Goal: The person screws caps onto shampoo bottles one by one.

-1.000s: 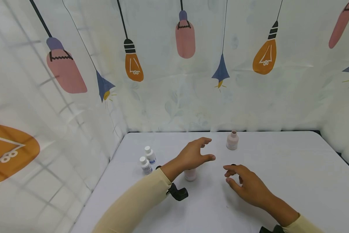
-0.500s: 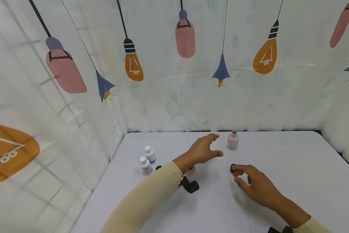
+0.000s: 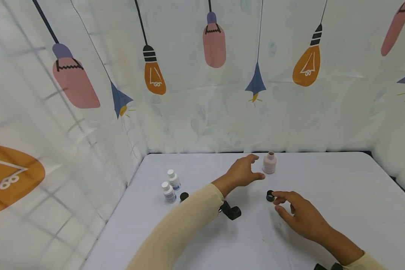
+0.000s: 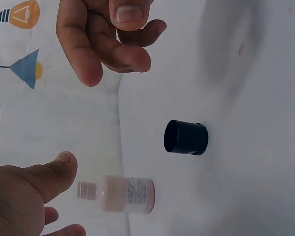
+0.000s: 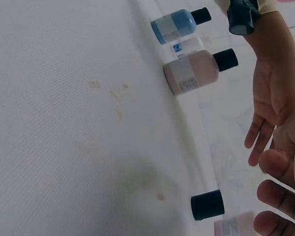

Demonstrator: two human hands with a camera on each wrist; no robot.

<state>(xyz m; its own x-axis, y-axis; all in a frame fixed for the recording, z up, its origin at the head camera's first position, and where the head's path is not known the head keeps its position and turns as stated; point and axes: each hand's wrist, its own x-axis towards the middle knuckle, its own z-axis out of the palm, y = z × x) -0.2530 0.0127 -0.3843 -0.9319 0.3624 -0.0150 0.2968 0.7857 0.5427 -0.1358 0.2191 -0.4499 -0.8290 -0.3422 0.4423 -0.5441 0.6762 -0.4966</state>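
Note:
My left hand [image 3: 243, 171] reaches out with thumb and fingers spread and holds nothing. Just beyond its fingertips stands an uncapped pale pink bottle [image 3: 269, 163], upright, its bare neck showing. In the left wrist view, my left thumb comes near the neck of that bottle [image 4: 119, 193]. A black cap [image 3: 270, 195] rests on the white table with its hollow end up. My right hand [image 3: 300, 213] hovers beside the cap, fingers loosely bent around nothing. From the right wrist view, the right fingers [image 5: 280, 196] are apart from the cap [image 5: 207, 205].
Two small white bottles [image 3: 169, 193] stand at the left of the table [image 3: 324, 180]. A capped pink bottle [image 5: 194, 73] and a capped blue bottle [image 5: 174, 27] show in the right wrist view; my left sleeve [image 3: 182, 228] mostly hides them from the head. A patterned curtain [image 3: 195, 112] backs the table.
My left hand has moved right and farther out, up to the uncapped bottle. The right hand has shifted a little right, and the cap, mostly hidden behind its fingers before, now shows whole.

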